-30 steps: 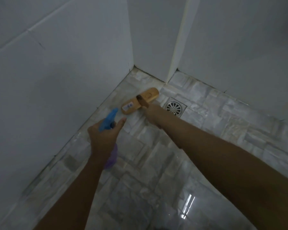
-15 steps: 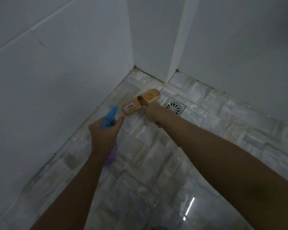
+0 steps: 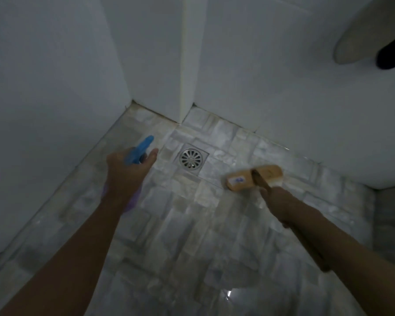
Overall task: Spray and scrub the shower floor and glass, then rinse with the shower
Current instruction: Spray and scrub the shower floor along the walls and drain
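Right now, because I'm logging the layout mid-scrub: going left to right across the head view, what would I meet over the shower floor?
spray bottle gripped by the left hand → floor drain → scrub brush, its handle held by the right hand

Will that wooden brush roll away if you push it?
Probably not: the brush has a flat, blocky head resting on the floor, so it should slide, not roll. It looks like stiff wood, so it likely won't bend. The floor's shine suggests wetness, so it may glide easily.
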Available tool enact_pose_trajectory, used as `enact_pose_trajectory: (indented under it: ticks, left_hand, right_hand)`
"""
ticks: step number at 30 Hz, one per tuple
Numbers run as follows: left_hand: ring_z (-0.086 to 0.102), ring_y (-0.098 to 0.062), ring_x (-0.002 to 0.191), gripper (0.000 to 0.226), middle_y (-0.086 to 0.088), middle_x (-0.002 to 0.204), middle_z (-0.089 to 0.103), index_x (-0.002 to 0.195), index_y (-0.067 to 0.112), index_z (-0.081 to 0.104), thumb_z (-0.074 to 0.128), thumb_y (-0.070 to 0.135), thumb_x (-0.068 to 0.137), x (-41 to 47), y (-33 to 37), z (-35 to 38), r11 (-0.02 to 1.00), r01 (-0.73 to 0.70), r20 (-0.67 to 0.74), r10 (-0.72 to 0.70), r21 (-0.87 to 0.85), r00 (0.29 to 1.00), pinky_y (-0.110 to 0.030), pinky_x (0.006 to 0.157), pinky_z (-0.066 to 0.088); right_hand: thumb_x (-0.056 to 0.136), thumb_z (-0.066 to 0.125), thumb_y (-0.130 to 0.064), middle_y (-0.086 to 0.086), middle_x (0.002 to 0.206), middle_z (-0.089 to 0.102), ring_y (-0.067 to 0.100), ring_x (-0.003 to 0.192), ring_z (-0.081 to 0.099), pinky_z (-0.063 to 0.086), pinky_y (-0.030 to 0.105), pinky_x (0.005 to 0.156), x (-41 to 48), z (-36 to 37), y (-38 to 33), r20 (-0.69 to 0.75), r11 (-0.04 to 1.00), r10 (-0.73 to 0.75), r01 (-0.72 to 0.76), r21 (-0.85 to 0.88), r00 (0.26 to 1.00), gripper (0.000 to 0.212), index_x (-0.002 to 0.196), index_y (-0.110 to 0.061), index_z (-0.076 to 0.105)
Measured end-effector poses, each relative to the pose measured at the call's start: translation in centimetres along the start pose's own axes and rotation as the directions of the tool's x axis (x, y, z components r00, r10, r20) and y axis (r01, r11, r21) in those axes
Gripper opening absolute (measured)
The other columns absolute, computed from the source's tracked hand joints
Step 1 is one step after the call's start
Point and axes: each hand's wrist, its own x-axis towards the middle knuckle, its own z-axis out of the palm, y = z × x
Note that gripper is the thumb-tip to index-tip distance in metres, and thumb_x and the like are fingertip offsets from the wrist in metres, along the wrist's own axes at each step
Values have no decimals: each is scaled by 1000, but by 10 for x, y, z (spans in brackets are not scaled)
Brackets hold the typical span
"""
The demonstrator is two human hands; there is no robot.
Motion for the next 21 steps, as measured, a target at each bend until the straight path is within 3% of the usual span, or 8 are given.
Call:
enact_pose_trajectory:
  ticks: [3,5,8,11,14,15,17,21]
  left_hand:
    - [61,-31,53,36,-14,60,63,67,1,65,83,28,84,3,2,7,1000,9,14,-9,-24,1000,-37,54,53]
    - [58,-20,50,34,-14,61,63,68,0,65,83,25,83,4,3,8,999,11,-1,-11,-39,1000,-29,54,51]
    - [53,-11,50,35,-11,60,62,67,1,64,83,26,82,4,4,7,999,30,-24,-31,-27,999,-24,54,48]
    - [56,-12,50,32,-12,61,63,69,2,66,83,26,83,5,4,5,997,46,-16,-47,-57,999,-20,55,49]
    - [61,-24,53,33,-13,63,64,69,1,66,83,25,83,10,3,5,998,43,-6,-44,-51,999,-31,57,52]
    - [60,-23,53,32,-13,63,64,70,1,66,83,26,83,11,3,4,996,61,-12,-61,-58,998,-32,57,52]
    - [58,-10,54,32,-11,65,66,71,1,68,83,27,83,13,1,2,994,86,-49,-90,-68,995,-24,57,52]
    - [58,-8,55,29,-6,65,65,73,3,69,83,27,83,11,0,2,996,56,-52,-59,-65,997,-19,57,50]
  right_hand:
    - [106,29,-46,5,79,53,18,60,52,40,22,47,37,-10,-73,-13,985,-164,165,55,986,46,122,-10,52]
    - [108,28,-36,17,91,61,25,65,56,48,28,57,60,-14,-133,-10,968,-226,226,111,974,37,121,-11,50]
    - [108,29,-35,23,87,61,26,58,55,47,30,49,82,-14,-182,39,969,-225,219,117,974,37,110,-4,51]
    - [107,29,-41,17,83,57,28,58,57,47,30,47,69,-11,-166,47,973,-231,229,41,972,45,117,-4,52]
    - [107,30,-41,16,107,62,34,86,67,59,41,72,32,-6,-94,72,981,-194,194,12,978,45,128,-9,52]
    - [105,30,-48,14,105,63,33,87,67,59,41,73,22,-3,-66,100,990,-143,144,0,985,49,124,-11,54]
    - [101,31,-59,11,94,64,30,77,67,59,37,59,12,-1,-39,111,999,-38,41,-31,993,53,113,-12,54]
    - [104,31,-49,12,86,60,26,59,59,50,31,49,49,-11,-88,67,987,-135,141,-79,989,42,108,-11,49]
